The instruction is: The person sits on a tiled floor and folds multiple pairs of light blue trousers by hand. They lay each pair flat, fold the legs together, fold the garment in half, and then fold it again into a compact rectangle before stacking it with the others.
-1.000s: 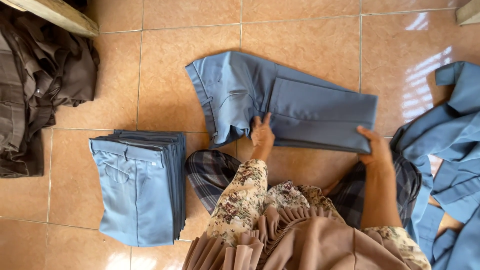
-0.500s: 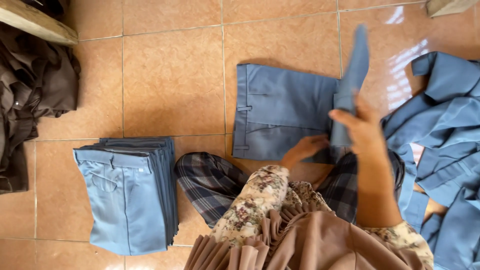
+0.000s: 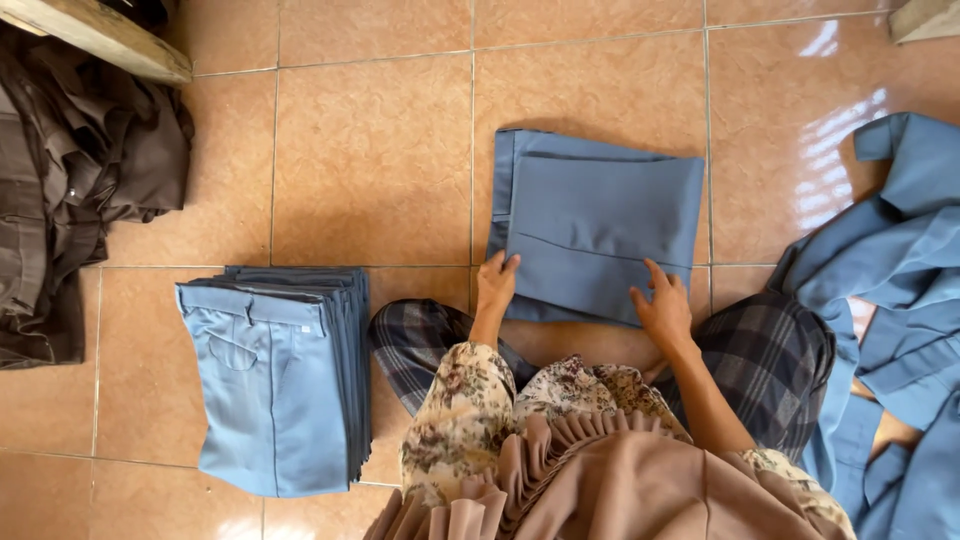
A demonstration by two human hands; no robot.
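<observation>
A pair of blue trousers (image 3: 600, 225), folded into a compact rectangle, lies on the tiled floor straight in front of me. My left hand (image 3: 496, 283) rests flat on its near left edge, fingers spread. My right hand (image 3: 662, 305) presses on its near right corner. Both hands lie on the cloth without gripping it. To my left stands a neat stack of folded blue trousers (image 3: 275, 375).
A loose heap of unfolded blue garments (image 3: 900, 300) lies at my right. A pile of dark brown clothes (image 3: 70, 190) sits at the far left under a wooden plank (image 3: 100, 35). My crossed legs in plaid cloth (image 3: 420, 345) are beneath my arms.
The trousers lay long, my right hand lifted one end and folded it over; now they are a short rectangle and both hands press on its near edge.
</observation>
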